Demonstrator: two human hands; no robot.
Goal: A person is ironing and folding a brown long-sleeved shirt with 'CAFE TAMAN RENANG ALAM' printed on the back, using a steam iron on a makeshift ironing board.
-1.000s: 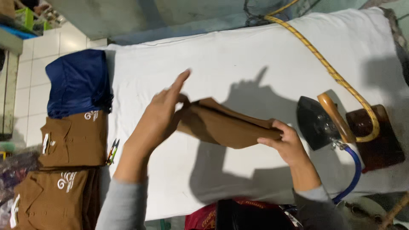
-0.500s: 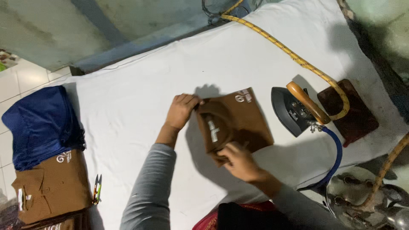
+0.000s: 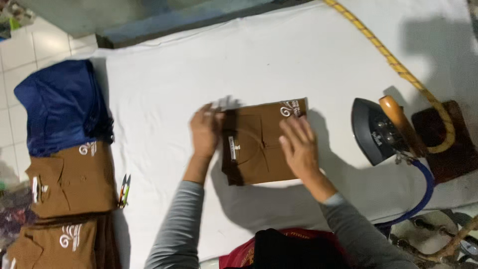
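Brown folded shirt (image 3: 261, 144) lies flat on white padded table (image 3: 298, 60), between both hands. Left hand (image 3: 205, 130) rests palm down, fingers spread flat on the shirt's collar edge, pressing, not clenched and not gripping. Right hand (image 3: 298, 147) lies open and flat on the shirt's other half, fingers extended toward the white embroidered mark at its far corner. Grey sleeves on both arms. Small white label shows near the collar, just beside the left hand.

Right of the right hand, well apart: dark iron (image 3: 376, 132) with wooden handle, tipped on a dark brown rest pad (image 3: 455, 149); blue hose (image 3: 423, 194) runs from it toward the table's near edge, yellow braided cord (image 3: 393, 60) runs away across the table.

Left of the left hand, well apart: small clippers (image 3: 124, 190) on the cloth, then stacked brown folded shirts (image 3: 72, 182), more brown shirts (image 3: 55, 244) nearer, and a navy folded pile (image 3: 62, 107) farther. No containers in view.
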